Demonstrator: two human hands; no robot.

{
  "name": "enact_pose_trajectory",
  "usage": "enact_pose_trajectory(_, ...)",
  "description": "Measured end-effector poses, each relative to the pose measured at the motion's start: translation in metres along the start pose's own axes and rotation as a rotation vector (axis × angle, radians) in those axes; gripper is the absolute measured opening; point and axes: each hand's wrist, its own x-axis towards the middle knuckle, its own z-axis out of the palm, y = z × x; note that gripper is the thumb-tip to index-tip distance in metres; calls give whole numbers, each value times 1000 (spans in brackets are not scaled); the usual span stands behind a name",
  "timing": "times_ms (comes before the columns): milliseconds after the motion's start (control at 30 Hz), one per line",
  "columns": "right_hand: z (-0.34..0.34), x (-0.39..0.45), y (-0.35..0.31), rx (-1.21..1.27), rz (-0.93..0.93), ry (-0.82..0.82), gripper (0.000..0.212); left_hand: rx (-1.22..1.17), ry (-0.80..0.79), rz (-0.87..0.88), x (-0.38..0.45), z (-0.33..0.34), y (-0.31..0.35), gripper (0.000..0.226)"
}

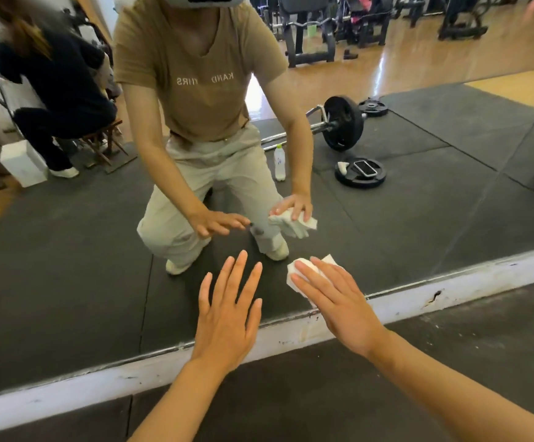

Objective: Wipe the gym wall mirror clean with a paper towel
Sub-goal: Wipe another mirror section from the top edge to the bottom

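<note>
Pressing a white paper towel [300, 272] flat against the lower part of the wall mirror [418, 218] with the right hand [339, 301], fingers straight and laid over the wad, nothing curled round it; towel crumpled, folded into a thick pad, edges poking out above and left of the fingertips, sitting just above the white baseboard strip [482, 275] under the glass. Left hand [230, 317] spread flat beside it, fingers straight and apart, holding nothing; cannot tell whether touching the glass or hovering just off it. Containers, seen only as reflections: clear plastic bottle [279, 162] with pale cap standing upright on the black floor mat [418, 393], contents not readable; white box [23, 162] on the floor at far left, closed, contents hidden. Also reflected: phone [367, 168] lying face up on a flat weight plate [360, 173], loaded barbell [339, 124] on the mat behind it, second loose plate further back, crouching person in tan shirt and pale trousers mirroring both hands, seated figure in dark clothes at left. Mirror surface reflecting clearly, a seam running diagonally at far right; baseboard scuffed and chipped
</note>
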Motion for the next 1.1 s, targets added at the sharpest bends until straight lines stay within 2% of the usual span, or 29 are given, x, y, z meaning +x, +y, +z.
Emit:
enact_pose_trajectory(133,-99,52,3,56,15,-43,66,-14,-41,-21,44,-99,14,58)
enact_pose_trajectory(367,-265,157,28,76,-37,53,75,-39,-81,-27,135,-264,40,59)
enact_pose_trajectory(433,-312,189,38,84,-73,90,61,-57,-69,-35,165,-310,46,60)
enact_pose_trajectory(500,-352,217,48,73,-105,127,48,-67,-16,-26,194,-350,52,60)
enact_pose_trajectory(600,-403,254,67,55,-166,198,43,-51,81,-3,236,-399,57,60)
enact_pose_trajectory(800,-480,314,82,2,-235,388,41,7,242,5,295,-466,64,60)
enact_pose_trajectory(1100,-560,405,80,-52,-330,581,39,47,509,18,354,-560,48,58)
